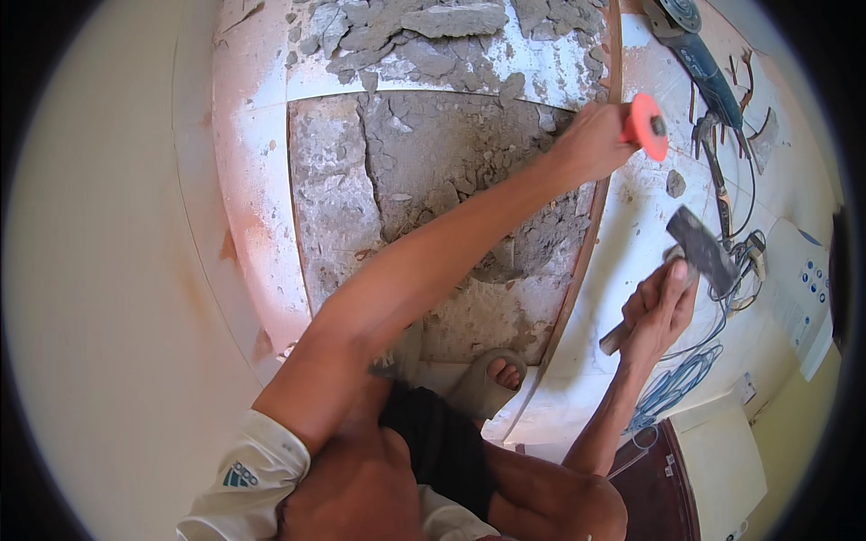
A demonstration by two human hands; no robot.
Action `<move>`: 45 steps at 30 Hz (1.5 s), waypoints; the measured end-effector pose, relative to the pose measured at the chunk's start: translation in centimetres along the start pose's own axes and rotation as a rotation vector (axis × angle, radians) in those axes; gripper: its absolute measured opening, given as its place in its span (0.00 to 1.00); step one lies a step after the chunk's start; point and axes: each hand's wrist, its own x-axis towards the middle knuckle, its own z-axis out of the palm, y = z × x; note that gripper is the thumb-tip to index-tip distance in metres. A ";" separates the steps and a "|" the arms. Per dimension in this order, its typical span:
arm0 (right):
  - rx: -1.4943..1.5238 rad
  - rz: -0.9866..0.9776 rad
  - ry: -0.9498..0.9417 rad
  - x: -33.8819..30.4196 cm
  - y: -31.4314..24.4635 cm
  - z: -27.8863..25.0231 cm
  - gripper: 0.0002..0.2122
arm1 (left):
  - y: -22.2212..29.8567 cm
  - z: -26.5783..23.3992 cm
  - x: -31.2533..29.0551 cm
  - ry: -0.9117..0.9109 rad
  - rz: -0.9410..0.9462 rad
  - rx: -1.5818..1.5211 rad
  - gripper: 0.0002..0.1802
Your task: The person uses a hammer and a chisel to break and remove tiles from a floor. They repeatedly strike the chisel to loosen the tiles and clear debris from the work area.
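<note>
Orange-guarded chisel (pixel 658 124), I'd guess, fills the left hand (pixel 591 142) by the broken floor (pixel 433 149); right of that, the right hand (pixel 663 307) grips a club hammer (pixel 702 251).

Left grip (pixel 591 144) clenched forward, right grip (pixel 664 302) clenched nearer

Has rubble (pixel 456 20) left of and beyond the left hand (pixel 591 144), an angle grinder (pixel 699 70) beyond, rightward; has a hammer (pixel 704 251) in the right hand (pixel 663 311), coiled cable (pixel 678 383) on that hand's near side.
</note>
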 end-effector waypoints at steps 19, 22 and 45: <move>0.051 0.237 -0.026 -5.0 2.3 -5.7 0.14 | -2.5 -1.4 -14.2 -0.448 0.471 0.288 0.16; 0.047 0.244 -0.002 -5.5 2.5 -6.0 0.15 | -0.4 -1.5 -12.8 -0.434 0.515 0.217 0.15; 0.068 0.292 -0.032 -7.0 1.5 -9.1 0.13 | -2.1 -0.4 -12.5 -0.307 0.380 0.287 0.15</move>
